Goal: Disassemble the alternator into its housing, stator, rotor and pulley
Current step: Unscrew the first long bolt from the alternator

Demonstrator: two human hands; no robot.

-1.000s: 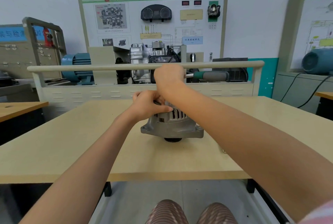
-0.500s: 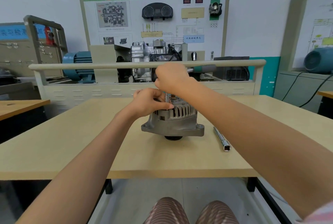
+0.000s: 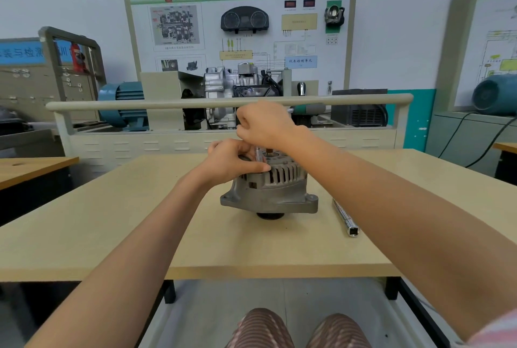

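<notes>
**Grey cast alternator, rear-end fastener being worked**

Grey aluminium alternator (image 3: pixel 270 188) sits mid-counter (image 3: pixel 112 221), pulley (image 3: pixel 270 215) face down so the slotted rear housing faces up for tool access. Left hand (image 3: pixel 232 161) grips the housing top at 10 o'clock, likely steadying it against turning. Right hand (image 3: pixel 264 124) is fisted round a ratchet handle (image 3: pixel 307 109), its socket shaft (image 3: pixel 258 154) standing upright on the top face. Spare extension bar (image 3: pixel 345 217) lies at 3 o'clock, just beside the alternator. Still fully assembled; early stage.
</notes>
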